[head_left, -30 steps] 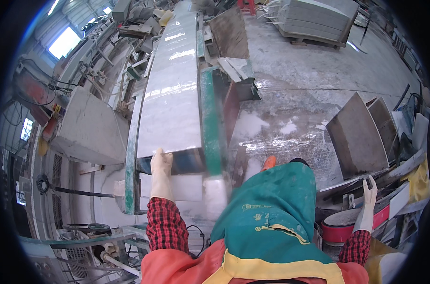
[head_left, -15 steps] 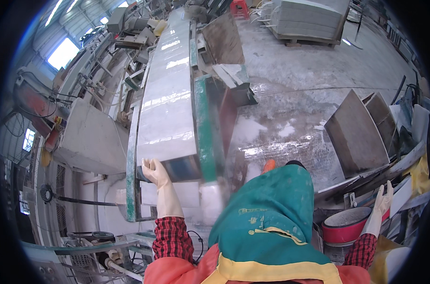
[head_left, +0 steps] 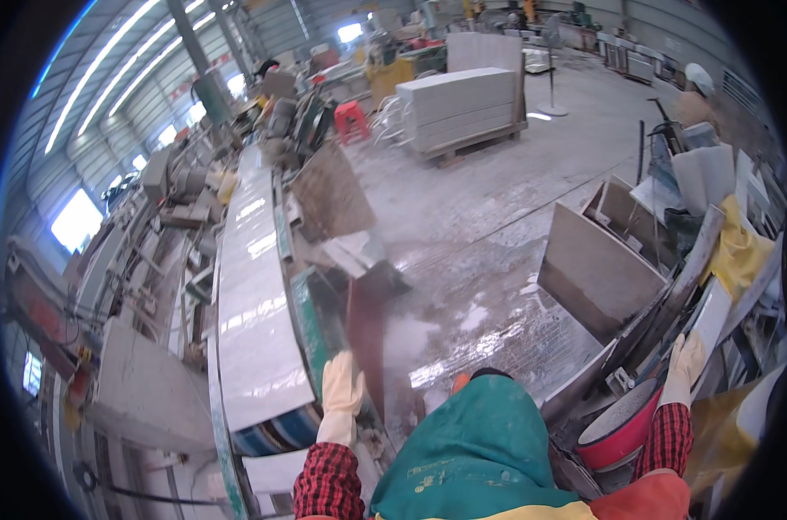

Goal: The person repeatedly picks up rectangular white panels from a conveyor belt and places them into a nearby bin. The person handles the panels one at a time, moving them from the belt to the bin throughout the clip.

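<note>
Pale rubber gloves cover both my hands. My left hand [head_left: 343, 386], fingers stretched out, is at the green side rail [head_left: 308, 316] of a conveyor. Beside it lies a long, glossy white slab [head_left: 255, 338] on the conveyor, its near end above a dark blue belt [head_left: 281, 431]. Out to the right, my right hand [head_left: 686, 362] has its fingers extended at the lower end of a white strip [head_left: 714, 314]; whether it touches the strip I cannot tell. Below that hand stands a red tub [head_left: 614, 451] with a pale rim.
Brown-grey boards [head_left: 597, 273] lean at the right, near a yellow cloth [head_left: 741, 247]. A reddish panel [head_left: 365, 338] stands beside the conveyor. Stacked white slabs [head_left: 463, 113] rest on a pallet farther off, near a red stool [head_left: 352, 123]. Another person [head_left: 696, 100] is at the far right.
My view has tilted up and turned right. My left hand has left the slab's near end for the green rail side. My right hand has come close to the white strip.
</note>
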Available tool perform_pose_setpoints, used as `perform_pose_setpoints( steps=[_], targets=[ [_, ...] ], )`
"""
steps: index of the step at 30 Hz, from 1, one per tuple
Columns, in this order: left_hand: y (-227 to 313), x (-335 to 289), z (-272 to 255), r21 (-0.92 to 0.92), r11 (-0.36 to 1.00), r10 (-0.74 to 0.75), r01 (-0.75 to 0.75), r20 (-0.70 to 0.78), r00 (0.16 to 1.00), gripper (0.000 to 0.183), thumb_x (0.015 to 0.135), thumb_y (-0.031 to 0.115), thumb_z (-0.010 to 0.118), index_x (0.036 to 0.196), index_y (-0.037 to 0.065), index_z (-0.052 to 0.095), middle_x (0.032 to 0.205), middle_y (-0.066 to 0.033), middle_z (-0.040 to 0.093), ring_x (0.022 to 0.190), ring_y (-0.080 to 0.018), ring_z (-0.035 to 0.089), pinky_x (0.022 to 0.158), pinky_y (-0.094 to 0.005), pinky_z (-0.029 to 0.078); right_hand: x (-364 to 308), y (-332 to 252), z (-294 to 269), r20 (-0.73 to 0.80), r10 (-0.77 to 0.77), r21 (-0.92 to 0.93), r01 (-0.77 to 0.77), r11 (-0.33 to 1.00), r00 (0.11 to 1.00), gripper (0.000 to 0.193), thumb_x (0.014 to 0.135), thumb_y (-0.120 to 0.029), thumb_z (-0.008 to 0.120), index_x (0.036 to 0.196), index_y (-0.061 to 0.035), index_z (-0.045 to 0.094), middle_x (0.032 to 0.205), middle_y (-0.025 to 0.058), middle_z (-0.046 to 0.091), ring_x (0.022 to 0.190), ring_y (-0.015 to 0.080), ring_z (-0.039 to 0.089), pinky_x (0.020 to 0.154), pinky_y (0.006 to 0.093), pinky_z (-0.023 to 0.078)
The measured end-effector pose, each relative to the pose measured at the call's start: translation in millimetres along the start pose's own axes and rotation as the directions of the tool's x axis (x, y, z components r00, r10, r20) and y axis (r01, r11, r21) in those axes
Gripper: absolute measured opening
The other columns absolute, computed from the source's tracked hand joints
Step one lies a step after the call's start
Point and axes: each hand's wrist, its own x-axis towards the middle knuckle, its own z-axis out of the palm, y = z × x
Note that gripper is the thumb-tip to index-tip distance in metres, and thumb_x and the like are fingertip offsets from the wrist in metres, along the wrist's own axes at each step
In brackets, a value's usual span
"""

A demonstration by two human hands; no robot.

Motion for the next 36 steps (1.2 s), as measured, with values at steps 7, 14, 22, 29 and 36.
perform_pose_setpoints(
  steps=[7, 14, 22, 29, 36],
  targets=[
    [23.6, 10.6, -10.8, 0.003, 0.999, 0.037, -0.037, -0.015, 0.999, 0.022, 0.081, 0.010, 0.062, 0.103, 0.007, 0.059, 0.094, -0.0148, 0.062, 0.096, -0.0356, 0.058, 0.092, -0.0465, 0.041, 20.8, -1.2, -14.4, 0.082, 0.231, -0.083, -0.225, 0.971, 0.969, 0.032, 0.098, -0.035, 0.049, 0.111, -0.0119, 0.066, 0.103, 0.0183, 0.066, 0.096, 0.0390, 0.063, 0.085, 0.0512, 0.050],
    [11.1, 3.5, -1.7, 0.118, 0.992, 0.032, -0.045, 0.111, 0.993, 0.024, 0.081, 0.012, 0.063, 0.104, 0.005, 0.063, 0.096, -0.0142, 0.067, 0.095, -0.0337, 0.062, 0.095, -0.0466, 0.040, 16.5, 1.0, -3.8, 0.036, 0.170, -0.082, -0.166, 0.983, 0.985, 0.036, 0.095, -0.028, 0.054, 0.123, -0.0057, 0.059, 0.116, 0.0168, 0.064, 0.109, 0.0353, 0.059, 0.096, 0.0467, 0.046],
    [5.4, 0.9, 8.5, 0.092, 0.995, -0.059, 0.039, 0.222, 0.973, 0.028, 0.085, 0.013, 0.062, 0.111, 0.004, 0.066, 0.106, -0.0139, 0.070, 0.102, -0.0311, 0.063, 0.106, -0.0481, 0.035, 14.1, -1.8, -4.4, -0.042, 0.149, -0.065, -0.152, 0.986, 0.988, 0.033, 0.091, -0.022, 0.057, 0.119, -0.0053, 0.060, 0.118, 0.0134, 0.063, 0.113, 0.0317, 0.056, 0.099, 0.0432, 0.044],
    [4.4, -1.7, 11.0, 0.069, 0.997, -0.043, 0.031, 0.173, 0.984, 0.026, 0.086, 0.013, 0.062, 0.110, 0.005, 0.067, 0.106, -0.0126, 0.070, 0.102, -0.0304, 0.064, 0.109, -0.0491, 0.034, 8.7, 1.1, -1.6, -0.072, 0.116, -0.051, -0.120, 0.992, 0.991, 0.032, 0.089, -0.020, 0.058, 0.118, -0.0054, 0.060, 0.116, 0.0132, 0.063, 0.111, 0.0321, 0.057, 0.098, 0.0434, 0.045],
    [2.0, -3.2, 11.3, 0.078, 0.995, -0.078, 0.064, 0.196, 0.977, 0.026, 0.087, 0.014, 0.062, 0.111, 0.006, 0.067, 0.108, -0.0124, 0.071, 0.104, -0.0301, 0.064, 0.112, -0.0494, 0.032, 4.6, -8.0, -13.4, 0.017, 0.157, -0.043, -0.156, 0.987, 0.987, 0.035, 0.091, -0.019, 0.055, 0.122, -0.0031, 0.060, 0.121, 0.0149, 0.063, 0.116, 0.0330, 0.056, 0.102, 0.0433, 0.043]
  ],
)
